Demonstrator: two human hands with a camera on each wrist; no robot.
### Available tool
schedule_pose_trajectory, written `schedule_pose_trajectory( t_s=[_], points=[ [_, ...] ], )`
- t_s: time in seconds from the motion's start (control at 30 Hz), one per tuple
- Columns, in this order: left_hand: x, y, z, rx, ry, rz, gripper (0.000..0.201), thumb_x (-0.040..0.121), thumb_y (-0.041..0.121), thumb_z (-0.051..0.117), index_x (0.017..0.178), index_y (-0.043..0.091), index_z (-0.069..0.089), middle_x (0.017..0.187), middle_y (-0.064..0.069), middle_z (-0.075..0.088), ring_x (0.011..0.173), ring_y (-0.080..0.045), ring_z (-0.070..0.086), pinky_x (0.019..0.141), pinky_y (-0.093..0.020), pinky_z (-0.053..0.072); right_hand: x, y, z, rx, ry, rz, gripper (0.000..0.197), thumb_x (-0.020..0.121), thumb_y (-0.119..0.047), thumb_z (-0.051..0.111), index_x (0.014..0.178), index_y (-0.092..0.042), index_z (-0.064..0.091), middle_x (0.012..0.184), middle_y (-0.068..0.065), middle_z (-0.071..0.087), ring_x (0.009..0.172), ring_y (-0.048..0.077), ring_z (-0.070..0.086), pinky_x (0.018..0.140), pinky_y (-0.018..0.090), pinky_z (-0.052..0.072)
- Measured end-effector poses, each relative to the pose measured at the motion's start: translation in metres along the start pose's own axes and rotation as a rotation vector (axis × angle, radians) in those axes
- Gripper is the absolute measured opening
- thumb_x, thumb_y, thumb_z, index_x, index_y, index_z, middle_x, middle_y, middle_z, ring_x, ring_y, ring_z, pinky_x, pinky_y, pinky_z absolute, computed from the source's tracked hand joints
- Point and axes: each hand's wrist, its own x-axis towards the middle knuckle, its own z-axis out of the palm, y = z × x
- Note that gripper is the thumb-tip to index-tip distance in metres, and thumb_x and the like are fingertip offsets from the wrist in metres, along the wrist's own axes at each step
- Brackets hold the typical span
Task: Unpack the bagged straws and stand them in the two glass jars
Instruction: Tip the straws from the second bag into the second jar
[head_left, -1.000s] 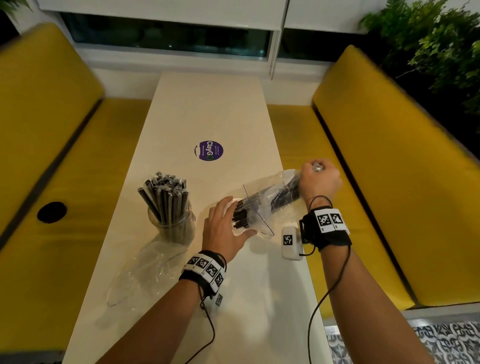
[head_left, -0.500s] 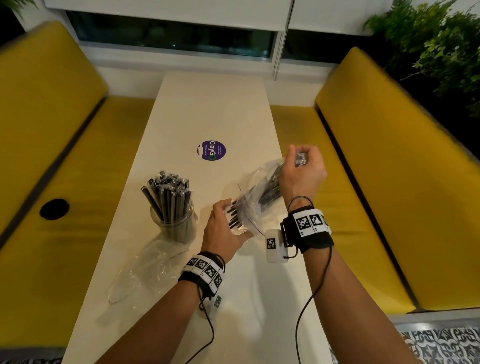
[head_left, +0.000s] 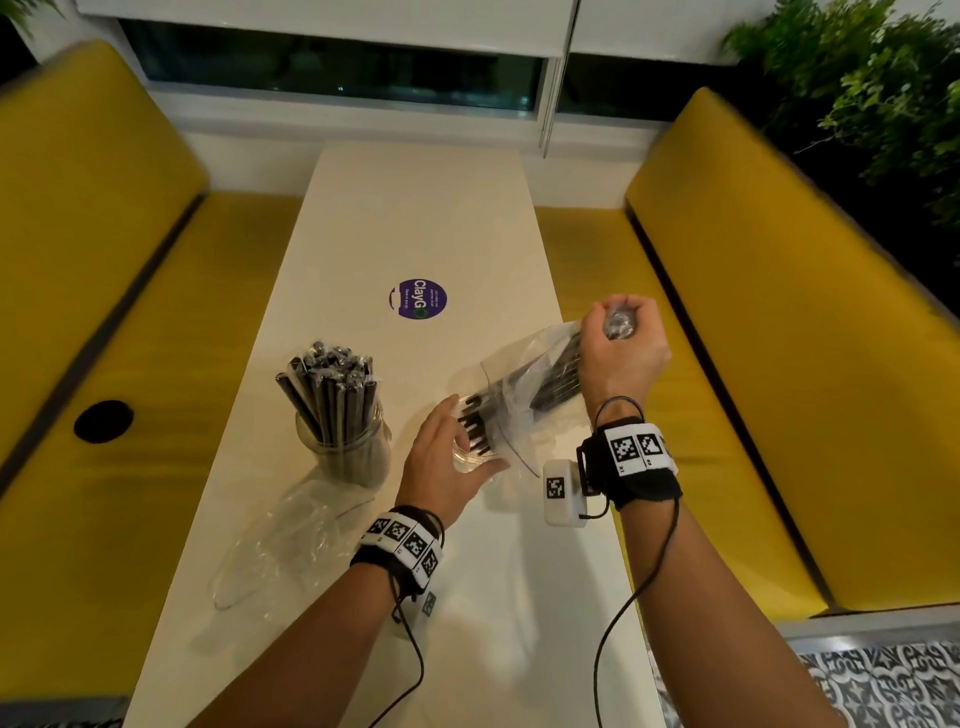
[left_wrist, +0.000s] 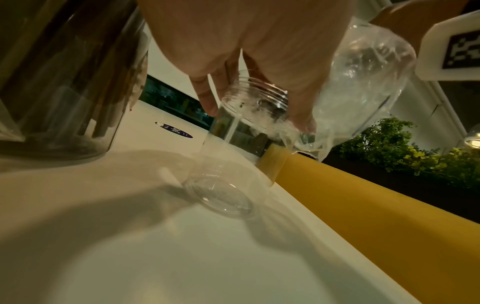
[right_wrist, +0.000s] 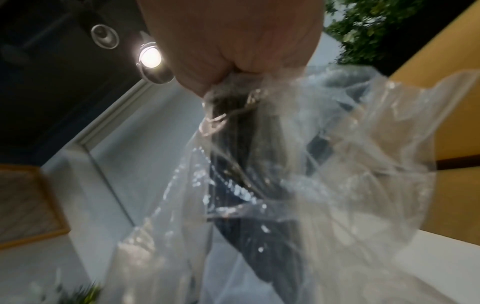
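Feeding the bundle of black plastic straws (head_left: 545, 384) into the empty clear glass jar (left_wrist: 233, 144) is the step in hand: lower ends have entered the jar mouth, upper ends are inside the crinkled transparent plastic bag (right_wrist: 324, 185), which sits around the bundle w/ its open end toward the jar. Bundle is tilted, not yet upright. Right hand (head_left: 621, 345) is fisted around the upper ends of the straws and the gathered bag top, above and to the right of the jar. Left hand (head_left: 441, 462) wraps fingers and thumb round the jar's threaded neck, steadying it on the long white table (head_left: 415, 218). Second clear glass jar (head_left: 345, 452), left of it, is already full of standing black straws; an emptied clear bag (head_left: 280, 545) lies flat in front of it. Approx. half the task looks done. Next move, by judgement: bring bundle vertical, seat straws to jar bottom, then strip bag upward w/o dragging straws out. Left-hand hold on the jar should be maintained; a tip-over is the main risk.
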Motion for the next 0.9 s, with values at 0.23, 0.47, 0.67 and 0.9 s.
schedule_pose_trajectory(
  t_s=[0.23,0.47,0.67,0.9],
  points=[
    [0.003,0.004,-0.003,-0.027,-0.009,-0.059,0.097,0.069,0.032,0.098,0.149,0.027,0.043,0.147,-0.003,0.058,0.131,-0.022,0.060,0.108,-0.036,0.053,-0.032,-0.005,0.002,0.130,-0.209,-0.151,0.014,0.089,-0.004,0.065,0.096,-0.016,0.069,0.092,-0.001,0.071,0.080,0.018,0.069,0.070,0.033,0.060],
    [0.004,0.003,-0.001,0.052,-0.033,0.041,0.085,0.070,0.021,0.095,0.146,0.019,0.057,0.144,0.000,0.049,0.128,-0.011,0.047,0.112,-0.030,0.049,-0.014,-0.020,-0.007,0.206,-0.726,0.056,0.035,0.092,-0.032,0.078,0.118,-0.021,0.057,0.096,-0.004,0.067,0.085,0.010,0.066,0.081,0.037,0.062],
    [0.010,0.004,0.001,0.104,-0.015,-0.036,0.110,0.064,0.025,0.094,0.157,0.012,0.037,0.145,-0.001,0.048,0.132,-0.021,0.045,0.112,-0.031,0.041,-0.016,-0.028,-0.015,0.121,-0.980,-0.128,0.049,0.080,0.002,0.070,0.117,-0.020,0.046,0.091,-0.002,0.060,0.074,0.016,0.062,0.070,0.045,0.060],
    [0.010,0.000,0.000,0.135,-0.033,-0.005,0.108,0.058,0.053,0.095,0.148,0.013,0.049,0.141,-0.006,0.049,0.125,-0.022,0.047,0.109,-0.037,0.048,-0.034,-0.017,-0.021,0.394,-0.674,-0.019,0.028,0.072,0.003,0.057,0.097,-0.007,0.055,0.087,-0.003,0.061,0.075,0.014,0.058,0.067,0.035,0.053]
  ],
)
